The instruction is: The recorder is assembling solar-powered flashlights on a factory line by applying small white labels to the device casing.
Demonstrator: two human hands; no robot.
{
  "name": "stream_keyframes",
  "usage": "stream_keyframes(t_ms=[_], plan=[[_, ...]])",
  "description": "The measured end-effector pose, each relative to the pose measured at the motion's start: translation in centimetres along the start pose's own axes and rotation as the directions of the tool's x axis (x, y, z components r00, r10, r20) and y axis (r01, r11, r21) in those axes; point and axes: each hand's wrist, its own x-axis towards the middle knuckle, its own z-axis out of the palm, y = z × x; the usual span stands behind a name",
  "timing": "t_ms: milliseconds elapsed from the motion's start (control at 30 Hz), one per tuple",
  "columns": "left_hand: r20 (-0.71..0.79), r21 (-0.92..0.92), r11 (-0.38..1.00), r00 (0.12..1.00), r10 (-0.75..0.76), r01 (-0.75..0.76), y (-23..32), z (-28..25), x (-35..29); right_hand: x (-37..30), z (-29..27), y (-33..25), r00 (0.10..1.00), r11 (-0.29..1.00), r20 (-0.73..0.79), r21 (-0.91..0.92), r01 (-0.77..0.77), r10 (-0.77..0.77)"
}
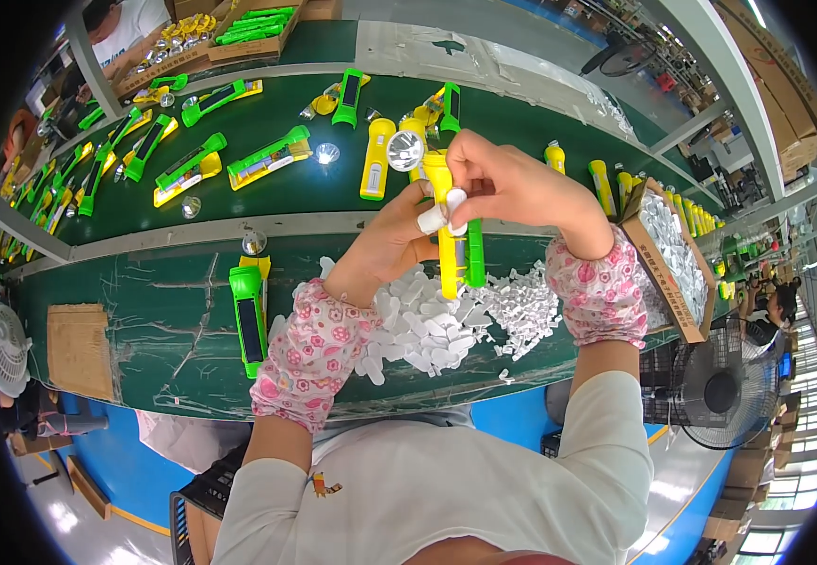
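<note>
My left hand (382, 240) is closed around a half-assembled flashlight (449, 268) with a yellow shell and a green part, held upright above the bench. A white band wraps one of its fingers. With thumb and forefinger, my right hand (512, 184) pinches a small white oval plastic piece (456, 205) against the yellow shell. A round silver reflector (405, 151) shows by the flashlight's top; whether it is joined to it I cannot tell. Below lie loose white oval pieces (427, 325) and a heap of smaller white parts (524, 311).
Another green flashlight (250, 315) lies left on the bench, near a cardboard sheet (81, 350). Behind runs a green conveyor (276, 207) carrying several yellow and green flashlights. A carton of silvery parts (672, 250) stands right, beside a black fan (717, 388). A co-worker (130, 28) sits far left.
</note>
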Motion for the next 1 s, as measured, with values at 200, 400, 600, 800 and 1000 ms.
stream_keyframes(t_ms=[200, 400, 600, 800, 1000], plan=[[-0.056, 0.045, 0.998, 0.998, -0.036, 0.038, 0.1, -0.2, 0.0, 0.1, 0.2, 0.3, 0.999, 0.99, -0.033, -0.143, 0.002, -0.006], [-0.079, 0.09, 0.996, 0.997, -0.008, 0.015, 0.6, -1.7, 0.1, 0.1, 2.8, 2.0, 0.987, 0.997, -0.161, -0.082, 0.012, -0.025], [-0.214, -0.173, 0.938, 0.941, 0.262, -0.301, 0.6, -1.1, 0.5, -1.8, 8.5, 3.5, 0.821, 0.923, -0.566, -0.275, -0.269, 0.07], [-0.527, -0.07, 0.912, 0.791, 0.31, -0.404, 0.4, -1.6, 0.4, 0.1, 11.2, 4.9, 0.799, 0.989, -0.601, -0.123, -0.078, -0.012], [-0.582, -0.069, 0.874, 0.731, 0.356, -0.48, 0.7, -1.9, 0.3, 1.2, 11.3, 5.5, 0.757, 0.998, -0.649, -0.056, 0.042, -0.068]])
